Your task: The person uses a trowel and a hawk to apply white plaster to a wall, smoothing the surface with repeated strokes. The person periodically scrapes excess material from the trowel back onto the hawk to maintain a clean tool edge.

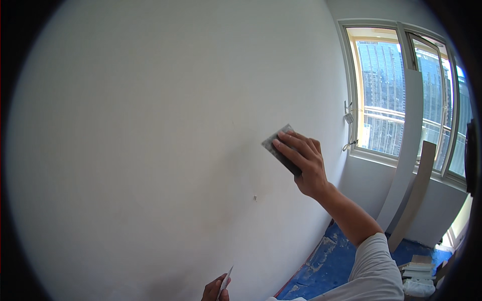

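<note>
At the middle right, my right hand (309,163) is closed around a putty scraper (282,145). It has a broad, flat, dark grey blade with a paler, smeared end. My fingers lie stretched along its face, and the blade is at or very near the white wall (150,125); exact contact is hard to tell. At the lower edge, my left hand (213,290) grips a thin, pale, flat blade (226,281), seen nearly edge-on with its tip upward. The rest of that blade is hidden by my fingers. A small hole (255,198) marks the wall below the scraper.
A window (379,90) with an opened pane stands at the right. Two long boards (414,195) lean beside it. Blue sheeting (321,261) with pale smears covers the floor. Stacked pieces (419,266) and a whitish bag (418,287) lie at the lower right.
</note>
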`<action>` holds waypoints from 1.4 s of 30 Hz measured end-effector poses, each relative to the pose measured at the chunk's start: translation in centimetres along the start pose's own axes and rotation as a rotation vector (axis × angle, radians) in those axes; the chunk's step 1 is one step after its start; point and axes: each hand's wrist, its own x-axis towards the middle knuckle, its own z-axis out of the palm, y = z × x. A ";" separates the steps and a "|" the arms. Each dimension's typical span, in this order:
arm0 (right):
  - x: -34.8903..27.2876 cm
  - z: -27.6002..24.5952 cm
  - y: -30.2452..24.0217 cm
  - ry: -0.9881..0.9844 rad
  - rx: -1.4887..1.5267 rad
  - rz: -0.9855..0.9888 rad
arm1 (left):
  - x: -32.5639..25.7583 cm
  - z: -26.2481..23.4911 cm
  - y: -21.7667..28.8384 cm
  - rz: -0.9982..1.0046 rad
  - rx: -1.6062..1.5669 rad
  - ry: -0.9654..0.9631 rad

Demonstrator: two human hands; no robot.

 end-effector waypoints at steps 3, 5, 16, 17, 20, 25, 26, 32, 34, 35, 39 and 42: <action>14.6 -3.2 0.6 0.209 -0.036 -0.101 | -0.1 1.0 0.9 -0.108 -0.140 0.060; 23.0 -4.4 2.0 0.315 0.034 -0.081 | -0.5 1.2 0.0 -0.085 -0.130 0.060; 37.0 -3.8 0.0 0.089 -0.106 0.074 | -3.2 0.5 -0.1 -0.178 -0.206 0.206; 35.7 -3.6 0.5 0.094 -0.097 0.044 | -3.4 0.1 -0.3 -0.168 -0.162 0.182; 29.9 -1.7 1.1 0.089 -0.040 -0.049 | -2.9 0.4 1.0 -0.296 -0.326 0.205; 12.8 1.7 -1.8 0.040 0.034 -0.065 | -2.0 0.9 2.2 -0.420 -0.627 0.210; 9.3 1.9 -1.7 0.007 0.037 -0.041 | -1.5 0.9 2.5 -0.459 -0.664 0.188; -8.1 3.7 -4.5 -0.275 -0.015 0.080 | 2.2 1.0 4.8 -0.644 -0.834 0.129; -12.2 3.9 -5.4 -0.357 0.004 0.089 | 3.0 0.8 4.7 -0.731 -0.887 0.114; -13.1 3.4 -5.9 -0.405 -0.009 0.095 | 3.4 0.8 4.7 -0.762 -0.926 0.107; -14.2 1.2 -6.7 -0.608 0.073 0.154 | 4.6 1.4 4.3 -0.864 -1.008 0.109; -13.4 -1.6 -9.6 -0.477 0.619 0.584 | 5.6 2.5 4.3 -0.903 -1.110 0.147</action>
